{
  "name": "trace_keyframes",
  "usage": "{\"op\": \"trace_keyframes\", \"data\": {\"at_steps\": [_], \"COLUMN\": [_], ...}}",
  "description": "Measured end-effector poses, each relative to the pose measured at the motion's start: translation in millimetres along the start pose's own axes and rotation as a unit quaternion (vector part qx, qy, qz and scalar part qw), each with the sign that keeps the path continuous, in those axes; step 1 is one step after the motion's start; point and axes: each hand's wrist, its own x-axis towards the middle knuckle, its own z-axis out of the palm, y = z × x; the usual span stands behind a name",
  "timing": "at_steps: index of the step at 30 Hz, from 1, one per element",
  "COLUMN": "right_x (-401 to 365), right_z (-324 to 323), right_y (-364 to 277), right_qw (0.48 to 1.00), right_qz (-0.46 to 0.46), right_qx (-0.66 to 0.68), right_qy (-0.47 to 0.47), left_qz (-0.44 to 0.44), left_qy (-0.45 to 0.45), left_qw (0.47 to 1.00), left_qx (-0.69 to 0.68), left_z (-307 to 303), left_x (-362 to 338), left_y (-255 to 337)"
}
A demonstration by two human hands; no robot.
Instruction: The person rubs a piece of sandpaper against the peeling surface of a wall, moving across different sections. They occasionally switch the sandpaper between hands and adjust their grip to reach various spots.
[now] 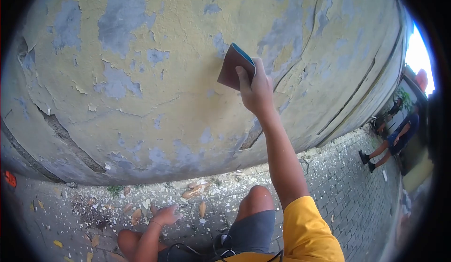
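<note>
A folded sheet of sandpaper point(230, 69), brown on the outside with a teal inner side showing at its curved edge, is in my right hand point(257, 90). My thumb presses on its brown face, and the fingers are mostly hidden behind it. The sheet is held up in front of the wall point(188, 74), whose yellow paint is cracked and flaking, with grey-blue patches bared. Low at the left, my left hand point(165, 216) hangs beside my bent knee over the littered ground, fingers loosely stretched and holding nothing.
Paint flakes and dry leaves point(202, 209) litter the paving point(343, 201) along the wall's foot. Long cracks point(70, 142) run through the lower wall. At the right, a person in dark clothes point(404, 133) stands near the wall, with another person farther back. An orange object point(10, 179) sits far left.
</note>
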Motion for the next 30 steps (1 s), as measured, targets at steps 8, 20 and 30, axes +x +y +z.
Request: {"op": "trace_keyframes", "data": {"at_steps": [8,20,30], "right_x": [17.3,18.6,20.6], "right_z": [25.4,70.3,103.2], "right_y": [-27.2,-104.1,-132.3], "right_qw": [0.999,0.974,0.999], "right_qz": [-0.006,-0.064,-0.04], "right_qx": [0.037,-0.026,0.013], "right_qy": [0.006,-0.216,-0.028], "left_qz": [-0.002,-0.027,0.014], "left_qy": [0.02,0.032,0.081], "left_qw": [1.0,0.999,0.989], "left_qx": [0.012,0.003,-0.126], "left_z": [-2.9,-20.7,-30.6], "left_x": [-12.2,-28.5,-31.7], "left_y": [-1.2,19.8,11.1]}}
